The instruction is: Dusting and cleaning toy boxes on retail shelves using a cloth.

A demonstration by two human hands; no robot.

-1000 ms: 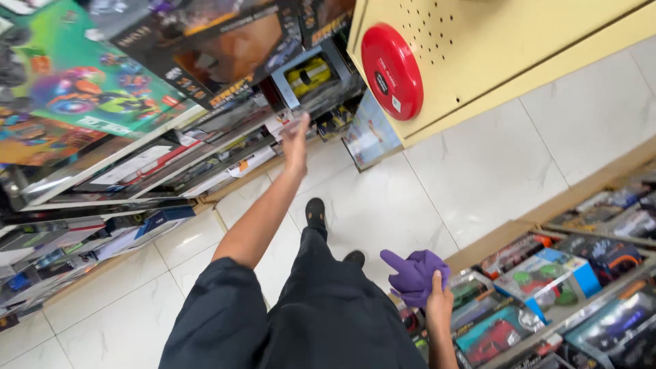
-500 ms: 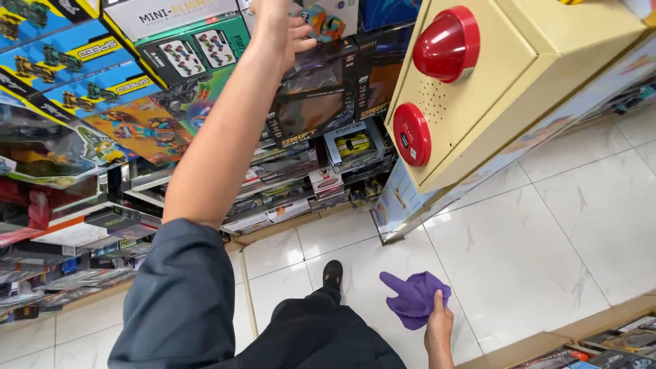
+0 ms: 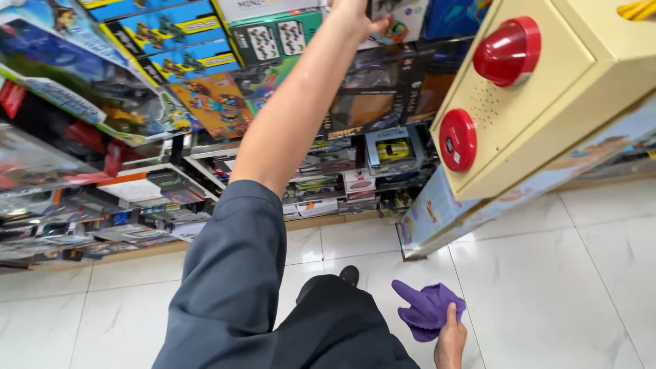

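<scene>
Left hand (image 3: 352, 15) reaches up, touching a boxed toy (image 3: 400, 14); grasp unclear. Right hand (image 3: 449, 338) grips purple cloth (image 3: 427, 311). Next likely: secure grasp on the box.

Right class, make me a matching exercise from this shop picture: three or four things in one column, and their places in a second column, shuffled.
Things:
1. left hand
2. right hand
3. purple cloth
4. red domes

Places:
A. on the cream box on the wall
B. low, over the floor tiles
C. raised to the toy boxes on the top shelf
D. bunched in the lowered hand

Pairs: 1-C, 2-B, 3-D, 4-A
</scene>
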